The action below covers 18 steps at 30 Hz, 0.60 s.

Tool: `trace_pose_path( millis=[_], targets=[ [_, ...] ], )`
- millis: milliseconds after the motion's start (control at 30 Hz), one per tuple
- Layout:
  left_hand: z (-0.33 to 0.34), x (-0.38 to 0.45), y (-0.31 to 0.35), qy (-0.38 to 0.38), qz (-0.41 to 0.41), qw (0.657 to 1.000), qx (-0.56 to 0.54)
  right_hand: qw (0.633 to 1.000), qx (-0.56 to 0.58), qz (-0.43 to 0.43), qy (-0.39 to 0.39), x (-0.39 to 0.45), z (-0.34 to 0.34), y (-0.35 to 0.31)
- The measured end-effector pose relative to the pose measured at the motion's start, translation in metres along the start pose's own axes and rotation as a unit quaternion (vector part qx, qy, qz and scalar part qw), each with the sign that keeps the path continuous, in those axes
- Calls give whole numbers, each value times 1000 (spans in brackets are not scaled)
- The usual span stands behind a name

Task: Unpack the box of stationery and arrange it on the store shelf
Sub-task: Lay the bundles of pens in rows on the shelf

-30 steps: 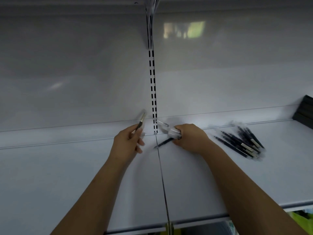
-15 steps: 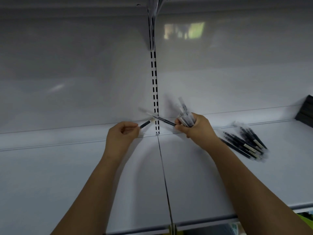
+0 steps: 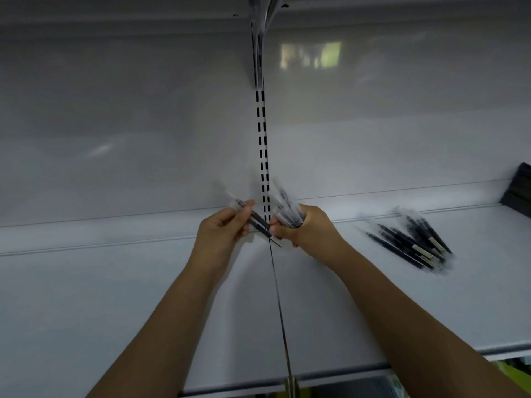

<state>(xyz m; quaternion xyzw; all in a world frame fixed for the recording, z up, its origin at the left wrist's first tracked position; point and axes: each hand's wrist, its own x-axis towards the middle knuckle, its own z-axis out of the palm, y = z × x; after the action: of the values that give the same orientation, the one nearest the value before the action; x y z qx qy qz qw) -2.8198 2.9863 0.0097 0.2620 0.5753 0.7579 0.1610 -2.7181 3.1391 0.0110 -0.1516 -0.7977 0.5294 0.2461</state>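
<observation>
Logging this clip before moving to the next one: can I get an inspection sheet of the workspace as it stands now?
Surface: white store shelf, two boards meeting at a centre seam.
Job's things: pile of wrapped black pens lying on the right board; bundle of pens and a single pen in the hands.
Clutter: nothing seen.
Grippers: left hand pinches the single pen; right hand grips the bundle, fingers curled round it.
Cables: nothing seen.
Surroundings: white back panel with slotted upright; dark object at the far right edge, too cropped to identify.
</observation>
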Motion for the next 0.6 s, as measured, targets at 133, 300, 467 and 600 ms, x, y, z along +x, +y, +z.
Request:
trace_pose_path(
  millis=[133, 300, 467, 600],
  targets=[
    [7, 2, 0, 20, 21, 999, 44, 1000, -19, -5, -11, -12, 0, -9],
    [47, -2, 11, 9, 71, 997, -12, 993, 62, -10, 104, -46, -64, -7],
    [107, -31, -32, -107, 18, 987, 117, 994, 44, 52, 87, -84, -101, 8],
    [123, -29, -33, -123, -2, 978, 168, 963, -160, 68, 208, -71, -154, 11]
  ],
)
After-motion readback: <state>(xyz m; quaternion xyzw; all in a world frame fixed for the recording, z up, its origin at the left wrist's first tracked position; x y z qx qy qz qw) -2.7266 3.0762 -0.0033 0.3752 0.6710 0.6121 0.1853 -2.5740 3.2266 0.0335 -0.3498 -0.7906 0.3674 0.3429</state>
